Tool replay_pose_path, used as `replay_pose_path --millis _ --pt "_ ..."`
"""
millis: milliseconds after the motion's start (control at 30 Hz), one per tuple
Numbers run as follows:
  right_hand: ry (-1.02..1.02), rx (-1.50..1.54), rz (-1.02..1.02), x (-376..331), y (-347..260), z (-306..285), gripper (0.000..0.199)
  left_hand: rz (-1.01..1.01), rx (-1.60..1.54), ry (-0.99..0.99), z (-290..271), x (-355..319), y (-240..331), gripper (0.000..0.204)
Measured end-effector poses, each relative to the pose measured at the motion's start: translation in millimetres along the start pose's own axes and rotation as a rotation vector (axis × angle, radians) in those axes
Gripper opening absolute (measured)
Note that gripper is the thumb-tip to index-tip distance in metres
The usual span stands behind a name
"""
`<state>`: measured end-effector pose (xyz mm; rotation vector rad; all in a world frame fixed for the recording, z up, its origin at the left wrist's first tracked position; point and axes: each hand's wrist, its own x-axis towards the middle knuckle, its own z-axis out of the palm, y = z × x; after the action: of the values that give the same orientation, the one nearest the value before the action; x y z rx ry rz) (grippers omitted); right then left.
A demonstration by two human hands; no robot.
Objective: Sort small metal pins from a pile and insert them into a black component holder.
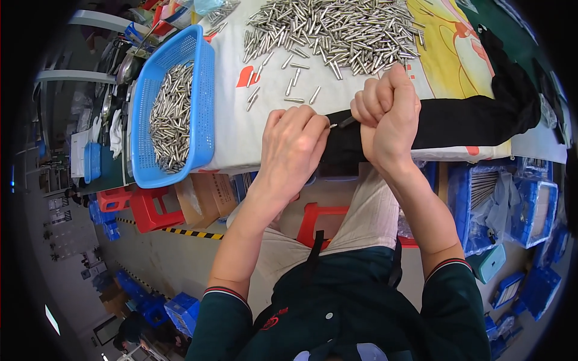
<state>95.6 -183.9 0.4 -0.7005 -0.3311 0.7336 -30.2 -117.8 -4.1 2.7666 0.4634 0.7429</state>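
My left hand [294, 143] is closed, its thumb side turned toward my right hand. A small silver metal pin [333, 126] pokes out from its fingertips. My right hand [390, 117] makes a fist around a dark slim tool [347, 122], whose end points at the pin; the rest of the tool is hidden in the fist. Pin and tool end nearly meet. Both hands are over a black cloth [457, 123] along the table's front edge. Beyond them a large heap of similar metal pins [337, 36] lies on the table, with several loose ones nearer my left hand.
A blue perforated basket [203, 102] holding many metal pins stands at the left on the white and yellow tablecloth [238, 129]. Below are red stools [147, 207] and a cardboard box [205, 195]. Blue crates [530, 210] stand at the lower right.
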Motion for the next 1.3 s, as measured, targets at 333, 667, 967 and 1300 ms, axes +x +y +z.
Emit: replay_pose_path --millis 333,667,967,1300 --pt "0.045 0.062 0.045 3 -3 -6 0.041 -0.042 -0.007 -0.005 -3 -3 -4 0.009" --pt "-0.013 0.029 0.007 1 -1 -5 0.045 -0.047 -0.006 -0.016 -3 -1 -4 0.009" --pt "-0.019 0.05 0.016 1 -1 -3 0.045 -0.058 -0.133 0.107 -12 -6 -16 0.009" --pt "-0.019 0.092 0.021 1 -2 -5 0.047 -0.355 -1.244 0.193 -13 -22 -32 0.004"
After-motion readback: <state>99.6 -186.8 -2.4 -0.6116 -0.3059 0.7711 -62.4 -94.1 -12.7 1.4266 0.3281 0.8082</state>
